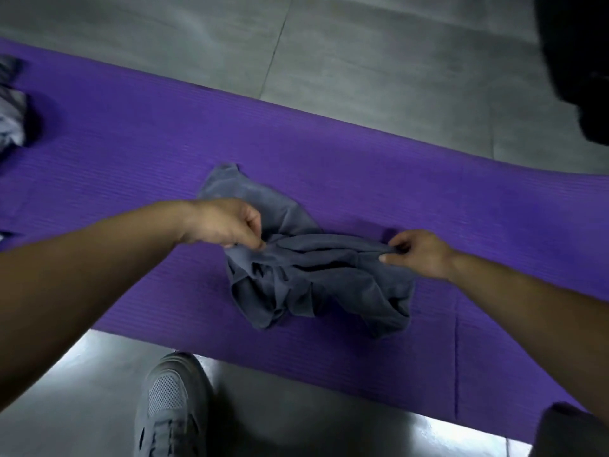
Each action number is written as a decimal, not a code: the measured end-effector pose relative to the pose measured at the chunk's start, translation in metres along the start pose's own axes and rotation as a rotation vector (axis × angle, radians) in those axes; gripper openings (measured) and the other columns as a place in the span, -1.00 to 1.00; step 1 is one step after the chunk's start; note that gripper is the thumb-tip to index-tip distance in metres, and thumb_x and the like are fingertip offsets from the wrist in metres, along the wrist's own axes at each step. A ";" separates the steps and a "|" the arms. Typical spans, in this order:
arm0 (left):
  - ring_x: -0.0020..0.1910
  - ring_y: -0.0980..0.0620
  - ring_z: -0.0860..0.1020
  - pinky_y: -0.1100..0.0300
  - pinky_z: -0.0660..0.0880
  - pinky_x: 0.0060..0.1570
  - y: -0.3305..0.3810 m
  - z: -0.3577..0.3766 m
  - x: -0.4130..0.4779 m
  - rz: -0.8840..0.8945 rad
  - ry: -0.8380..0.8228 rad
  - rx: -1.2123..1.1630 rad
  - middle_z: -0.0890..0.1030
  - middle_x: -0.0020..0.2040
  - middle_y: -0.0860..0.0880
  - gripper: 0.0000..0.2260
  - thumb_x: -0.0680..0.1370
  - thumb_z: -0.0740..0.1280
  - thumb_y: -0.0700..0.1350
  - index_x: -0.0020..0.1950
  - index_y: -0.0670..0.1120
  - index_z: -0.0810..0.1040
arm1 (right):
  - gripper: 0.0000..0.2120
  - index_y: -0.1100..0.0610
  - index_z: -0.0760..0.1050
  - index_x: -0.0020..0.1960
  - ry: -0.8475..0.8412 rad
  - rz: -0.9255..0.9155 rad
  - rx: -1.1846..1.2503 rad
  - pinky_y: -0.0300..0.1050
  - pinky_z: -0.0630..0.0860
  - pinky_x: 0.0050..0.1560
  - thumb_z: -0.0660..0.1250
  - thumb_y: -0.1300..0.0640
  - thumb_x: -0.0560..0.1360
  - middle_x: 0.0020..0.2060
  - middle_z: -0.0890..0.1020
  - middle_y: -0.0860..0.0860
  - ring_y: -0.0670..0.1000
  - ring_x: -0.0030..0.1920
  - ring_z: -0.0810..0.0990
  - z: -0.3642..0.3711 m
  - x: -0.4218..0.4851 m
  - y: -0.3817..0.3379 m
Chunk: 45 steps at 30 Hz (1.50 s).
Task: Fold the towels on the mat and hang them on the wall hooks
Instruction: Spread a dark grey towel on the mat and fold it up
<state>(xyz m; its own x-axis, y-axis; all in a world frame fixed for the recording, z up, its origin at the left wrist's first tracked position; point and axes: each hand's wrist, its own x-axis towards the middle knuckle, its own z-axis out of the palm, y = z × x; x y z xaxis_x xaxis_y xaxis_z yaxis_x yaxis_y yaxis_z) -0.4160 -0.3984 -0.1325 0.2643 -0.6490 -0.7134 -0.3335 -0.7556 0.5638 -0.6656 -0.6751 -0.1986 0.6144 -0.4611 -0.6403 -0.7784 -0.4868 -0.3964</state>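
A crumpled grey towel [313,275] lies in the middle of the purple mat [131,153]. My left hand [224,222] pinches the towel's upper edge at its left end. My right hand [418,252] pinches the same edge at its right end, so the edge is stretched between both hands. The rest of the towel sags in folds below, and one corner trails up and left on the mat. A second bunched, paler cloth [11,117] sits at the mat's far left edge, partly cut off.
The mat runs diagonally across a grey tiled floor [362,61]. My grey shoe [171,407] stands on the floor just in front of the mat. A dark object [580,61] fills the top right corner. No wall hooks are in view.
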 end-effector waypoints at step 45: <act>-0.17 0.05 0.66 0.27 0.60 -0.19 0.132 0.005 -0.058 0.478 0.190 -0.966 0.64 0.05 -0.25 -0.54 0.42 0.34 -0.58 0.20 -0.17 0.52 | -0.66 0.27 0.49 -0.19 0.090 -0.622 0.609 -0.15 0.38 -0.30 0.53 0.03 0.39 -0.34 0.52 0.12 0.02 -0.30 0.45 -0.081 -0.109 -0.131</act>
<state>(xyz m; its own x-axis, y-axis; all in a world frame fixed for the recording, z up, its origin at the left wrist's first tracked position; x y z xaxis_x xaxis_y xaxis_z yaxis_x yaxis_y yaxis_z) -0.4799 -0.4603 -0.0191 0.4592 -0.8345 -0.3046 0.3895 -0.1190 0.9133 -0.6201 -0.6212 -0.0238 0.9385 -0.3125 -0.1469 -0.2163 -0.2005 -0.9555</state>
